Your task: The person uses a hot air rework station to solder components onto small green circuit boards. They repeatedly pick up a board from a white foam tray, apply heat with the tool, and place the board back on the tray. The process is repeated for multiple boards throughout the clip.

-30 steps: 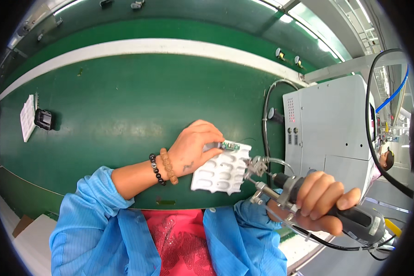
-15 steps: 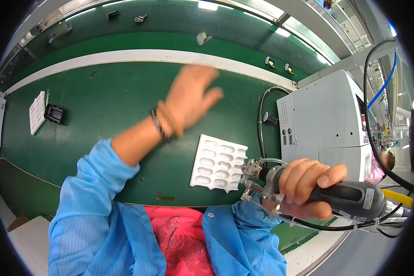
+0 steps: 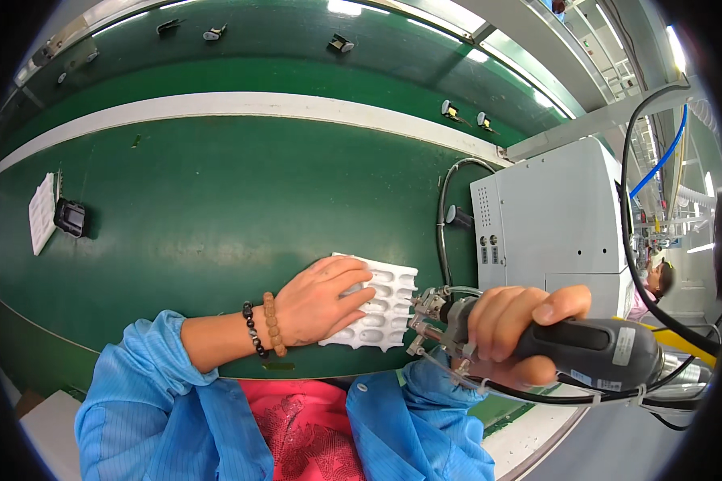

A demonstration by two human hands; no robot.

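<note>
Wrapped around the black grip of a powered screwdriver point(image 3: 573, 343) is my right hand point(image 3: 521, 329). The tool lies sideways, its metal head with thin clear tubes pointing left toward a white moulded tray point(image 3: 387, 301). That tray has rows of oval pockets and lies on the green bench. My left hand point(image 3: 317, 301) rests over the tray's left side, fingers stretched out and a little apart, reaching over the pockets. The pockets under those fingers are hidden, and no part shows in the hand.
A grey machine box point(image 3: 549, 228) stands at the right, with a black cable point(image 3: 444, 216) curving beside it. At the far left, a black plastic holder point(image 3: 70, 218) touches another white tray point(image 3: 43, 215). Beyond the white ledge point(image 3: 241, 104), several small parts sit on a green belt point(image 3: 257, 72).
My left hand has come down and back from near the ledge onto the tray. A small part on the belt has shifted left. My right hand still grips the screwdriver.
</note>
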